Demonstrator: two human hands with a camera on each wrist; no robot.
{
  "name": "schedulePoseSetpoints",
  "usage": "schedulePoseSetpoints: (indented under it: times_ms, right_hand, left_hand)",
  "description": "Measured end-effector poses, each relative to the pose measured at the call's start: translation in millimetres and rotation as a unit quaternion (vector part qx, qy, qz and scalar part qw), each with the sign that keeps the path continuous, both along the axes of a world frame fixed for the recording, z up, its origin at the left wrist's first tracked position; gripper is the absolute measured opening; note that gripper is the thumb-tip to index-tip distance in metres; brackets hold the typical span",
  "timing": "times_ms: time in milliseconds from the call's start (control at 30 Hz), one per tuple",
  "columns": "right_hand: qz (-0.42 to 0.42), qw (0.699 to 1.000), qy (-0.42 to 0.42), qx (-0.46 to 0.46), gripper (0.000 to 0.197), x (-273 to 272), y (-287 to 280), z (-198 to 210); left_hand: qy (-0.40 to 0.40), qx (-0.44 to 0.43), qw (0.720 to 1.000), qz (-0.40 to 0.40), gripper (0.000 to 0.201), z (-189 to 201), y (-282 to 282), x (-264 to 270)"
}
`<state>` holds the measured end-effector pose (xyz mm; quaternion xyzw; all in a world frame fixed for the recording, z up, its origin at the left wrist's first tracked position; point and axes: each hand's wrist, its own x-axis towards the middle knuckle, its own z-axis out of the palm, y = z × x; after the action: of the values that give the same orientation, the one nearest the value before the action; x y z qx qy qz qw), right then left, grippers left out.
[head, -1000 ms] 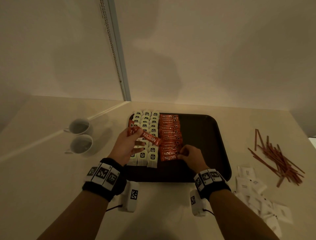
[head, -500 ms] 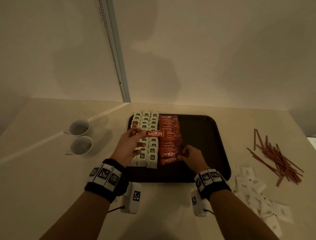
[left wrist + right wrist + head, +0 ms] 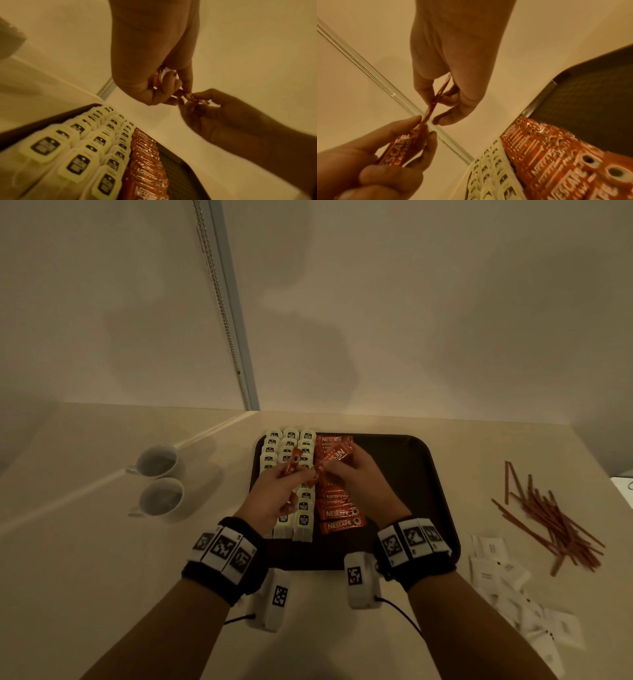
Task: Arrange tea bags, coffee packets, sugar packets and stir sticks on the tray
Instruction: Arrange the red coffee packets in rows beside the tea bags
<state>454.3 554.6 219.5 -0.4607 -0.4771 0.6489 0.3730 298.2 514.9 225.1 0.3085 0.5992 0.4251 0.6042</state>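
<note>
Half a second ago the right hand (image 3: 356, 484) was down at the near end of the coffee packets (image 3: 337, 510); now it is raised, its fingers pinching one end of a coffee packet (image 3: 334, 457) held above the tray (image 3: 421, 494). Left hand (image 3: 275, 494) fingers are curled round a small bunch of packets (image 3: 293, 462) and touch the same one. Likely a hand-over, so another packet goes to the row beside the tea bags (image 3: 291, 445). Stir sticks (image 3: 555, 518) and sugar packets (image 3: 507, 580) lie on the counter (image 3: 85, 542), unplaced.

Dim, warm yellowish light throughout; wide-angle bending at edges, soft shadows, wrist views slightly blurred.
</note>
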Motion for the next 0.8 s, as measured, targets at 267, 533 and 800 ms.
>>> schedulePoseSetpoints:
  times_ms: [267, 533, 800]
  right_hand:
    - [0.063, 0.977, -0.155, 0.133, 0.024, 9.0, 4.4, 23.4]
    - [-0.002, 0.965, -0.151, 0.213, 0.008, 14.0, 2.2, 33.6]
    - [0.019, 0.969, -0.151, 0.195, 0.01, 20.1, 6.0, 37.6]
  left_hand:
    - [-0.025, 0.079, 0.996, 0.042, 0.006, 3.6, 7.1, -0.9]
    - [-0.129, 0.093, 0.986, 0.051, 0.01, 2.7, 6.4, 4.0]
    - [-0.165, 0.117, 0.978, 0.054, 0.016, 6.5, 6.4, 2.6]
